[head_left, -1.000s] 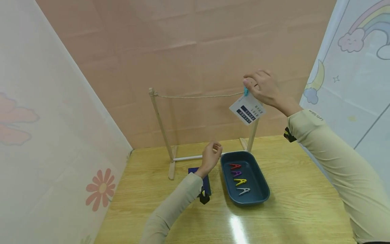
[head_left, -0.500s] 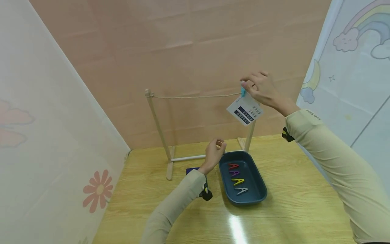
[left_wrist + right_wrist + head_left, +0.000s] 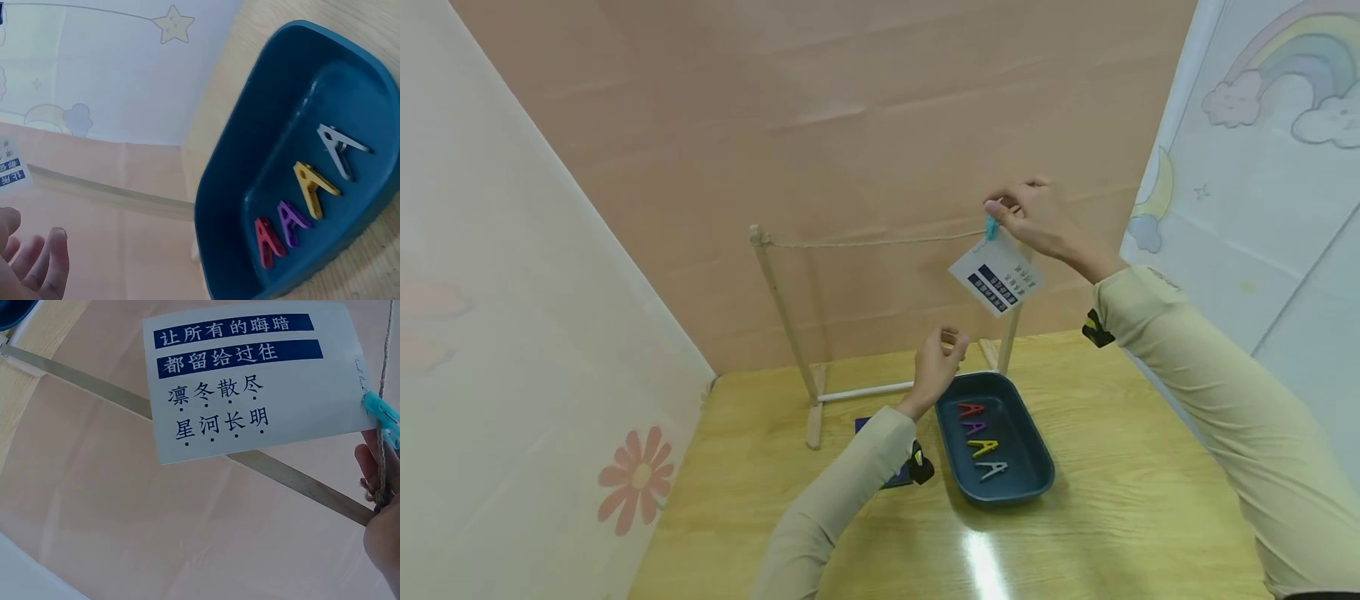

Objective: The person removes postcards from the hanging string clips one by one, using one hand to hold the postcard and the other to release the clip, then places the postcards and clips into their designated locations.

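Note:
My right hand [image 3: 1033, 221] pinches a light blue clothespin [image 3: 382, 412] at the right end of the string [image 3: 872, 242]. From the clothespin a white card [image 3: 997, 273] with printed dark blue bands and characters hangs by one corner, tilted. My left hand [image 3: 940, 360] hovers over the back left rim of a dark blue tray [image 3: 1045, 467], holding nothing, its fingers loosely curled. In the tray lie a red clothespin [image 3: 269, 242], a purple clothespin [image 3: 292, 223], a yellow clothespin [image 3: 314, 189] and a grey clothespin [image 3: 341, 150].
The string runs between two wooden posts, the left post [image 3: 784, 312] and the right post [image 3: 1011, 337], with a white bar [image 3: 865, 391] joining them near the table [image 3: 745, 508]. A dark blue flat item [image 3: 898, 478] lies partly hidden under my left forearm.
My left hand has moved a little right and up, toward the tray's back edge. My right hand stays at the blue clothespin on the string; the whole view has shifted slightly.

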